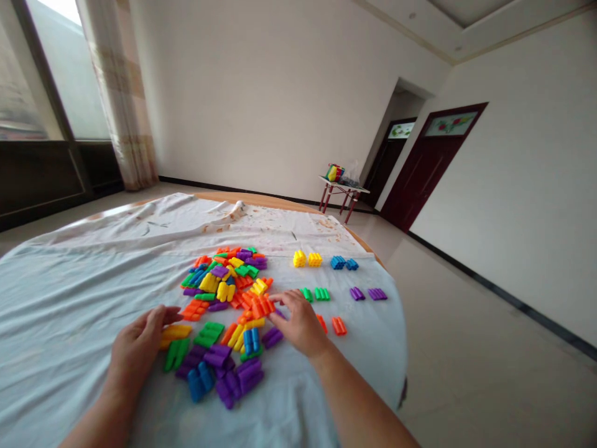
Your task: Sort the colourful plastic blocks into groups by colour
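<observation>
A loose pile of orange, yellow, green, blue and purple plastic pieces lies on the cloth-covered table, with a purple piece at its near edge. My right hand pinches an orange piece at the pile's right side. At the left edge, my left hand has its fingers apart beside a yellow-orange piece, just above a green piece. Sorted by colour on the right are yellow pieces, blue pieces, green pieces, purple pieces and orange pieces.
A light, wrinkled cloth covers the round table, whose wooden rim shows at the far side. Beyond it, a small table holds a colourful bag. Curtains hang by the window at the left.
</observation>
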A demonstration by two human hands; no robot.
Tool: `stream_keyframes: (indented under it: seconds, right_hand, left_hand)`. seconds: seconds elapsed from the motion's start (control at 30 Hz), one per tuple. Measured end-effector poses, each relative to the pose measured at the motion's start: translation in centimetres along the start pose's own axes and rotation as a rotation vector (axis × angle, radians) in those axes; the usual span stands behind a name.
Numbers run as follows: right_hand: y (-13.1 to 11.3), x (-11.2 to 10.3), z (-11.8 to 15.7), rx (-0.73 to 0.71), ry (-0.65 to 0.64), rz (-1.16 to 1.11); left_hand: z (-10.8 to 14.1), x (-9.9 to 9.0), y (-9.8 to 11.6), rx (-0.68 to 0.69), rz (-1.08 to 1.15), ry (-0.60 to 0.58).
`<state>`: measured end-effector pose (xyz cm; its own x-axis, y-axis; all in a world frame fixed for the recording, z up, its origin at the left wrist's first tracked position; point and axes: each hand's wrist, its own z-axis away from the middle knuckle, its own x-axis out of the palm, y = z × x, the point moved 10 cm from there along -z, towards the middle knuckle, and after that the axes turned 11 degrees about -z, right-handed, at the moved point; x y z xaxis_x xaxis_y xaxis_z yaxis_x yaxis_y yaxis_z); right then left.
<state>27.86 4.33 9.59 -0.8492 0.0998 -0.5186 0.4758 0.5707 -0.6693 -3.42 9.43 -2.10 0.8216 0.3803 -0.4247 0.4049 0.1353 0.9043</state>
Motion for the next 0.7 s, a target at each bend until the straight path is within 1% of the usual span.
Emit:
stream_keyframes:
  seconds: [0.07,0.13,0.27,0.37,0.47,0.57,0.63,0.7]
  right_hand:
    - [1.2,-2.8,1.5,0.049,0.068,0.012]
    - [2.9,-5.7,3.4,0.119,0.124,0.040]
    - [7.1,-10.8,7.3,0.277,0.172,0.141]
    - [9.6,-13.7,9.7,0.348,0.196,0.239]
    - [11.2,-15.2,11.3,0.378,0.210,0.304]
    - [12.2,-15.5,12.1,0.397,0.199,0.326]
    - [12.8,-15.5,12.4,0.414,0.193,0.338]
    - [13.4,-15.2,12.7,0.429,0.180,0.347]
  left_hand:
    - [0.3,-0.1,0.2,-0.047,0.012,0.002]
    - [0.7,-0.1,0.7,-0.096,0.010,-0.007]
    - [1.6,-0.3,1.7,-0.135,-0.057,-0.024]
    - [1.2,-0.6,0.9,-0.147,-0.097,-0.001]
    - [0.2,-0.6,-0.4,-0.126,-0.099,0.028]
    - [-0.5,-0.6,-1.3,-0.106,-0.087,0.041]
    - [-0.4,-0.8,-1.1,-0.089,-0.109,0.053]
    - [-0.1,-1.2,0.0,-0.017,-0.163,0.089]
